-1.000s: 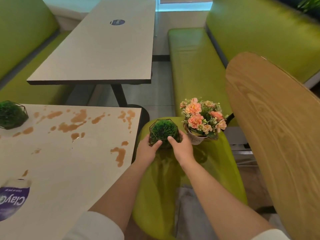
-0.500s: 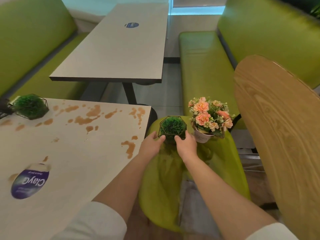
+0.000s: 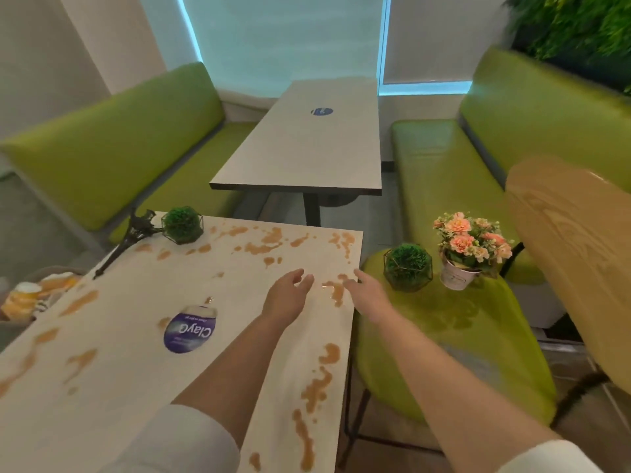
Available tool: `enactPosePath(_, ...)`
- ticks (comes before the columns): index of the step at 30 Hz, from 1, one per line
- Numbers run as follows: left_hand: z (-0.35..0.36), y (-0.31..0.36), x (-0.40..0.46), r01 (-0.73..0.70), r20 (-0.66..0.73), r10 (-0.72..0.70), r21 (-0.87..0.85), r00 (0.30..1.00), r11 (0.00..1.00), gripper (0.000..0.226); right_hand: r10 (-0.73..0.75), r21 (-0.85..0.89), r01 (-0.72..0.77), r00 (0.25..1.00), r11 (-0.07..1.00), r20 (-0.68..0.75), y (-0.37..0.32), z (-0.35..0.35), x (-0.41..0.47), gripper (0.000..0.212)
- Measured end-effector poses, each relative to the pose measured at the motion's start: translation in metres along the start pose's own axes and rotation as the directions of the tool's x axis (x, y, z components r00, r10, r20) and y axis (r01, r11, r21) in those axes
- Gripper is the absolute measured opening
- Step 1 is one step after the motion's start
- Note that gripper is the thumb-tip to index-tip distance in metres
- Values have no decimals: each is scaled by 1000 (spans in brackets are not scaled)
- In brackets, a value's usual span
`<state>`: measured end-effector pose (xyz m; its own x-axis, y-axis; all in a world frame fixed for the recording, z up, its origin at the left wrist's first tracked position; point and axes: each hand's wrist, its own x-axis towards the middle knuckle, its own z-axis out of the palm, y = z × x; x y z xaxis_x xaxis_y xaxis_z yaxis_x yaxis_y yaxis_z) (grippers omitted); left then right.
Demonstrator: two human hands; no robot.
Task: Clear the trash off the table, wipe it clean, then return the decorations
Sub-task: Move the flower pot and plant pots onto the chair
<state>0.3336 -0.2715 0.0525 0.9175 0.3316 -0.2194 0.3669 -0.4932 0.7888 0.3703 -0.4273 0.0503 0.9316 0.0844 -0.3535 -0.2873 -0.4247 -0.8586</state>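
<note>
Even, soft indoor light; cool cyan glow from the blinds (image 3: 286, 39) at rear. Shadows faint. Mild sheen on the green chair seat (image 3: 454, 322). Wide-angle bowing toward edges. Motion blur overall, strongest on the foliage (image 3: 573, 22) top right and at left edge

Café — green booth benches (image 3: 112, 138), logo-stickered tables (image 3: 307, 148).
</note>
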Motion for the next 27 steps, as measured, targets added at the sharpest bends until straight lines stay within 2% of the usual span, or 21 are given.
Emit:
enactPosePath(8,-141,-59,-52,-22,-97,25,32,995,999,50,-110,-13,111,991,994,78,-62,108,-83,53)
enactPosePath(14,-219,-89,-67,-24,-185,28,21,982,999,48,-213,-115,228,969,967,125,-114,185,-115,54)
enactPosePath(21,-266,-123,-36,13,-238,-9,15,971,1000,49,-239,-256,289,948,922,209,-141,251,-86,54)
enactPosePath(27,-285,-145,12,60,-273,-54,15,961,998,49,-273,-320,335,936,886,223,-156,291,-34,53)
